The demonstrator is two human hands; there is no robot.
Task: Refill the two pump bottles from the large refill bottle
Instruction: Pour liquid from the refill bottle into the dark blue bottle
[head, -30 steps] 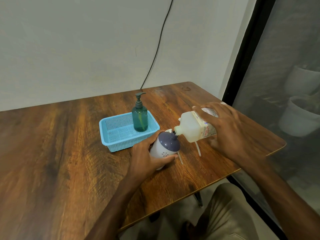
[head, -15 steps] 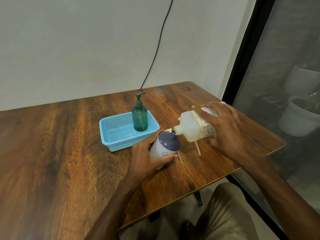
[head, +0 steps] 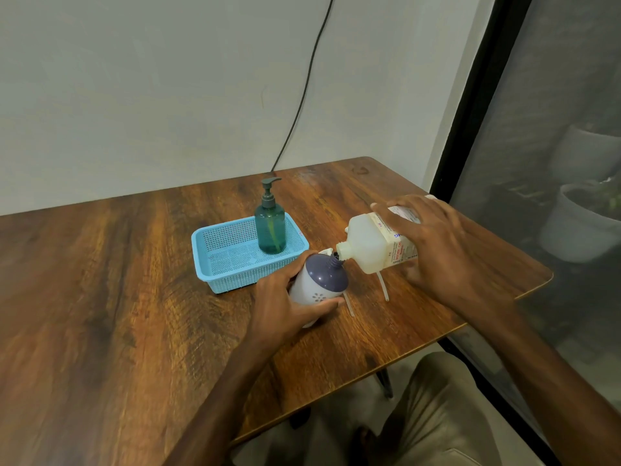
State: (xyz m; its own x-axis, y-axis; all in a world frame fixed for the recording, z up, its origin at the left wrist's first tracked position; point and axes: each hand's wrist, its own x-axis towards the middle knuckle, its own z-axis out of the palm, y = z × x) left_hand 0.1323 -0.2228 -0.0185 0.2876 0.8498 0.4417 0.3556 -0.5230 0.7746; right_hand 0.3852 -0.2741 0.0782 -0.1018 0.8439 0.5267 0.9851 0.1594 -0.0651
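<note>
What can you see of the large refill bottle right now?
The refill bottle is pale, translucent plastic with squared shoulders and a printed label on its far half. It is uncapped and tipped nearly horizontal, neck pointing left and slightly down, its mouth at the open neck of the purple-topped pump bottle. The right hand grips it from above; the fingers wrap its body. It is held off the table.

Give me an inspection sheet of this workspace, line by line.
Surface: wooden table, no spill seen.
Job's things: refill bottle tipped, spout at the neck of the white pump bottle; green pump bottle upright in the blue basket.
Clutter: two pump tubes lying on the table.
Grippers: left hand grips the white bottle; right hand holds the refill bottle.
Cables: black cable down the wall.
Surroundings: pots behind a screen.
</note>
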